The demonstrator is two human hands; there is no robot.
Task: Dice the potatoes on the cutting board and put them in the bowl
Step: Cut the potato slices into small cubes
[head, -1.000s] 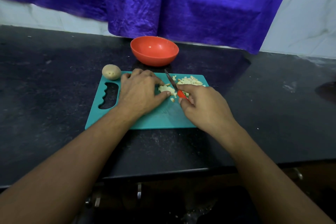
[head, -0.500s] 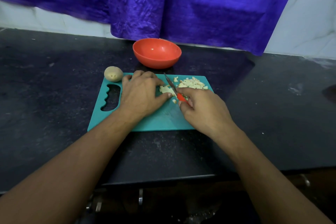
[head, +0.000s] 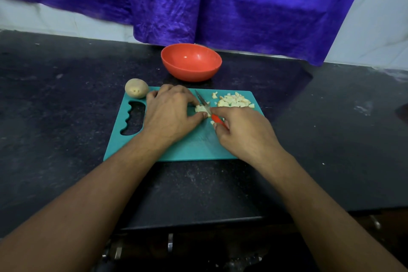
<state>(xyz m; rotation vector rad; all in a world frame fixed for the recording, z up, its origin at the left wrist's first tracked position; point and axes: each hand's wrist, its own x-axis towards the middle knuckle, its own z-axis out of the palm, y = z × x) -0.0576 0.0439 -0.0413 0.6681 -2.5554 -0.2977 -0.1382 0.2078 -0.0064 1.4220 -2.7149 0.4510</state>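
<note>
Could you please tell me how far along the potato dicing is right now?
Done: a pile of diced pieces lies at the cutting board's far right. In hand: the left hand holds a potato piece while the right hand cuts it with the knife. Left: one whole potato is uncut, and the bowl looks empty.

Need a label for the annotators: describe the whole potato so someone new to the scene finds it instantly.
On the black counter lies a teal cutting board. At its far left corner, by the handle cutout, sits the whole potato. It is round, tan and unpeeled, unlike the pale diced pieces at the board's far right.
</note>
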